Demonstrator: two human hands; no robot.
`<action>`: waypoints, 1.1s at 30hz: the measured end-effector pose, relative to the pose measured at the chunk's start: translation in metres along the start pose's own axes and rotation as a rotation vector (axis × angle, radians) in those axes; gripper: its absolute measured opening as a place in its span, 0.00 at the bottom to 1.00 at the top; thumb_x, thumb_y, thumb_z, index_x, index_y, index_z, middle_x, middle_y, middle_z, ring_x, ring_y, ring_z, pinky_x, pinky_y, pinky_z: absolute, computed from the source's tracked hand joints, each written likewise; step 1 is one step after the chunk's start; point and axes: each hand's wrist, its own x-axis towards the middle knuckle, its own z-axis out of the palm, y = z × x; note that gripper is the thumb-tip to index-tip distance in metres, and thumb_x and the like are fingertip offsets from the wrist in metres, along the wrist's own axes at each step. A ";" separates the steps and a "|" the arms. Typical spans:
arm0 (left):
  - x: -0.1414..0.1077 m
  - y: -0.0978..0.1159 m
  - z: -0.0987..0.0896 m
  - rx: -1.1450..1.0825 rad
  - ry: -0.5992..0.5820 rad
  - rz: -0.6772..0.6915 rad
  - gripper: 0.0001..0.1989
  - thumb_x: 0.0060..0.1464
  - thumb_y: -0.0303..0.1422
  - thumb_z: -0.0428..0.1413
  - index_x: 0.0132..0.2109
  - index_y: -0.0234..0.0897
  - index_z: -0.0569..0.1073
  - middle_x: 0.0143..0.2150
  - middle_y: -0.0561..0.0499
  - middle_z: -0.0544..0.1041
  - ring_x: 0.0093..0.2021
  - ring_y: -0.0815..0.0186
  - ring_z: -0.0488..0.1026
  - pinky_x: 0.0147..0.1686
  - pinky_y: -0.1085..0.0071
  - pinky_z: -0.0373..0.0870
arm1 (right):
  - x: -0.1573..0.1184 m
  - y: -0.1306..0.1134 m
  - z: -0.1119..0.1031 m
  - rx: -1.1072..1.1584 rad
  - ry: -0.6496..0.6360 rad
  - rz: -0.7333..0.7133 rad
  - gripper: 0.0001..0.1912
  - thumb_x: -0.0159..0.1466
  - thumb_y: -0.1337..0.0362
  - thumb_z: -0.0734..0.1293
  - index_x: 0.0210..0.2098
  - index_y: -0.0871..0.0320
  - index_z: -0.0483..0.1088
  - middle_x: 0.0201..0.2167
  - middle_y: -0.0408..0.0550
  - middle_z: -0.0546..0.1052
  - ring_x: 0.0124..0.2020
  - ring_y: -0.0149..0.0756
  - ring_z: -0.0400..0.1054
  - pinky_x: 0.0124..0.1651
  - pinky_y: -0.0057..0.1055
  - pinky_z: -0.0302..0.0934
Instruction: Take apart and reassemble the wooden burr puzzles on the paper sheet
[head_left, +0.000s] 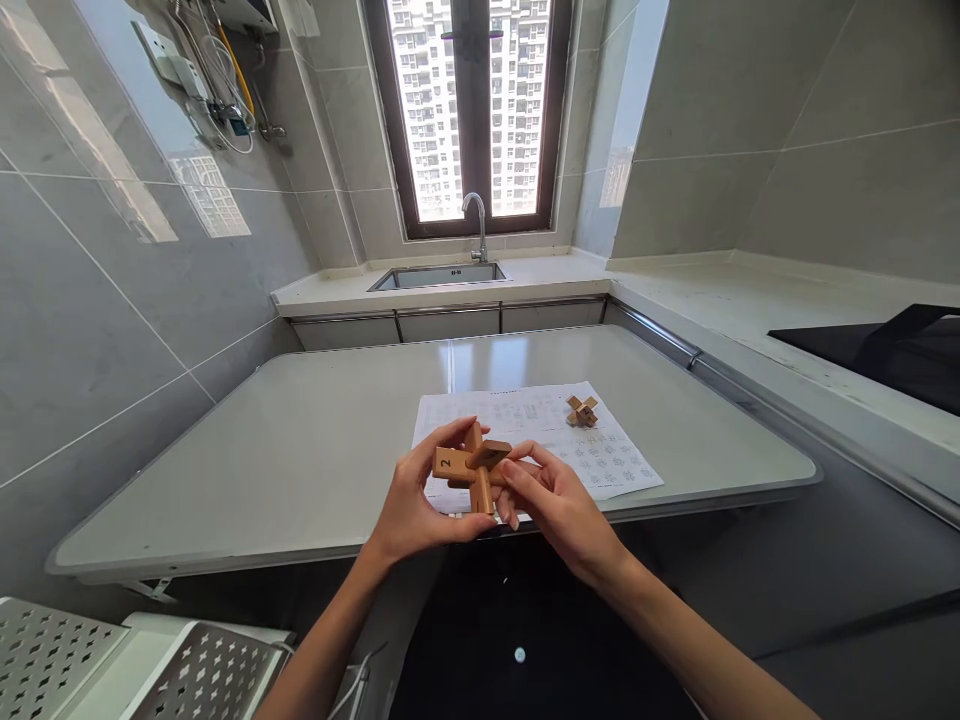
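Between my two hands, above the table's front edge, is a wooden burr puzzle (480,478) of interlocking brown bars, one end marked with a dark "2". My left hand (420,490) is closed around it, fingers at the top and thumb along the bottom. From the other side, my right hand (551,500) pinches a bar of it with thumb and fingers. A printed sheet (622,455) with rows of small diagrams lies under and behind the hands. On that sheet sits a second, smaller-looking wooden puzzle (582,411), touched by neither hand.
The sheet rests on a pale folding table (300,440). Beyond it, a counter (330,290) holds a sink (439,277) with a faucet (480,225) below a window. A black object (892,345) lies on the right counter. White perforated panels (202,670) stand at lower left.
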 end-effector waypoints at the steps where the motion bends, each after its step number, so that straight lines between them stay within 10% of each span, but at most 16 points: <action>1: 0.000 0.000 -0.003 0.018 -0.024 0.010 0.47 0.41 0.42 0.75 0.67 0.43 0.68 0.61 0.39 0.78 0.59 0.45 0.77 0.61 0.50 0.72 | -0.001 -0.004 0.001 -0.070 0.016 -0.051 0.19 0.66 0.47 0.74 0.41 0.55 0.68 0.26 0.40 0.76 0.25 0.33 0.69 0.33 0.33 0.65; 11: -0.004 0.005 -0.008 -0.140 -0.155 -0.107 0.55 0.41 0.51 0.74 0.72 0.47 0.62 0.69 0.38 0.71 0.67 0.41 0.69 0.64 0.47 0.69 | -0.012 -0.013 0.001 -0.604 0.133 -0.422 0.06 0.73 0.58 0.67 0.47 0.51 0.70 0.32 0.44 0.79 0.31 0.38 0.75 0.39 0.38 0.71; 33: -0.003 0.001 0.005 -0.294 -0.091 -0.090 0.42 0.47 0.41 0.73 0.66 0.43 0.67 0.64 0.37 0.74 0.64 0.44 0.73 0.65 0.47 0.68 | -0.010 -0.011 -0.002 -0.760 0.224 -0.522 0.05 0.73 0.61 0.68 0.48 0.50 0.71 0.38 0.47 0.83 0.33 0.40 0.79 0.36 0.37 0.73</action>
